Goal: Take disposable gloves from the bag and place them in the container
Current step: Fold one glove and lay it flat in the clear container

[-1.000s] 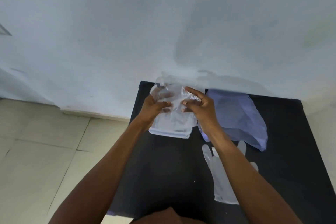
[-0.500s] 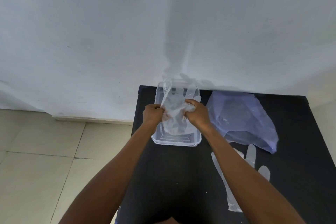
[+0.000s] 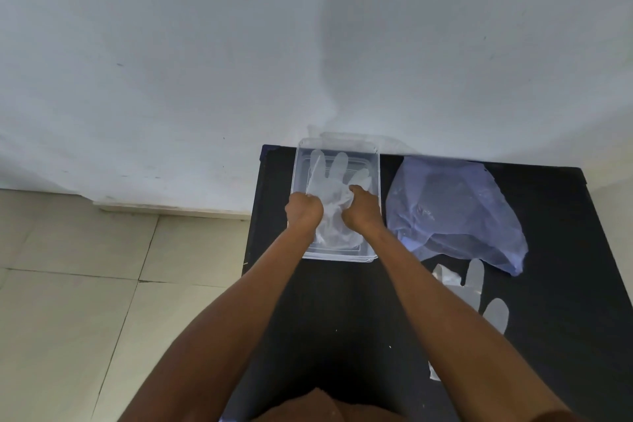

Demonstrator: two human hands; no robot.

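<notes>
A clear rectangular container point(image 3: 374, 161) stands at the back left of the black table point(image 3: 548, 336). A translucent disposable glove point(image 3: 330, 178) lies spread inside it, fingers pointing to the wall. My left hand point(image 3: 303, 211) and my right hand point(image 3: 363, 207) are both inside the container, fingers closed on the glove's crumpled middle. A pale blue plastic bag point(image 3: 455, 212) lies to the right of the container. A second clear glove point(image 3: 479, 288) lies flat on the table in front of the bag, partly hidden by my right forearm.
A white wall point(image 3: 308, 44) rises directly behind the table. Beige floor tiles point(image 3: 85, 301) lie to the left, below the table's left edge. My knee or lap shows at the bottom edge of the frame.
Both hands moved down with the glove from above the container into it. The glove went from bunched up to spread out with its fingers flat toward the wall.
</notes>
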